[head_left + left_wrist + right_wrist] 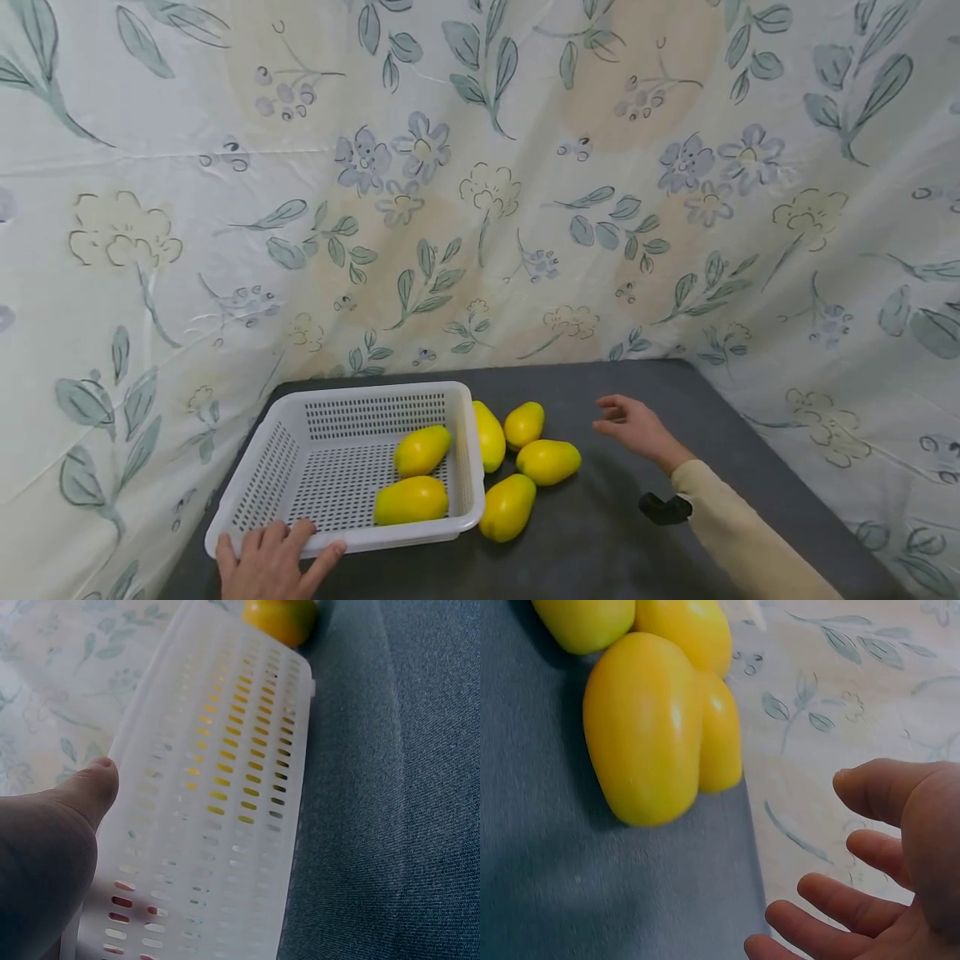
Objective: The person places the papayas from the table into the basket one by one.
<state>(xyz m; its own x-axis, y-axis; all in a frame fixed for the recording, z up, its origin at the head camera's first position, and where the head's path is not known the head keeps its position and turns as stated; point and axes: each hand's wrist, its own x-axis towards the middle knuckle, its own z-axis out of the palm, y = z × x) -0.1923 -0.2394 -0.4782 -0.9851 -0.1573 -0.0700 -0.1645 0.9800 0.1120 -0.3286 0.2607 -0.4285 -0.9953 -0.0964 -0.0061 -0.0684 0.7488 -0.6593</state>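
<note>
A white perforated plastic basket [300, 492] stands on the dark table, with two yellow, papaya-like fruits [422, 450] lying in its right part. My left hand [272, 560] grips its near rim at the left corner. In the left wrist view the thumb [88, 787] lies along the outside, while fingers show faintly through the slots. Several similar yellow fruits [548, 462] lie close together just right of the basket. My right hand [636, 429] hovers to the right of them, holding nothing. Its fingers [851, 904] are spread and slightly bent in the right wrist view, apart from the fruits.
Dark grey cloth covers the table [600, 533]. A floral curtain [480, 208] hangs behind it and along both sides. A black band [664, 508] sits at the right wrist, below a beige sleeve [742, 533].
</note>
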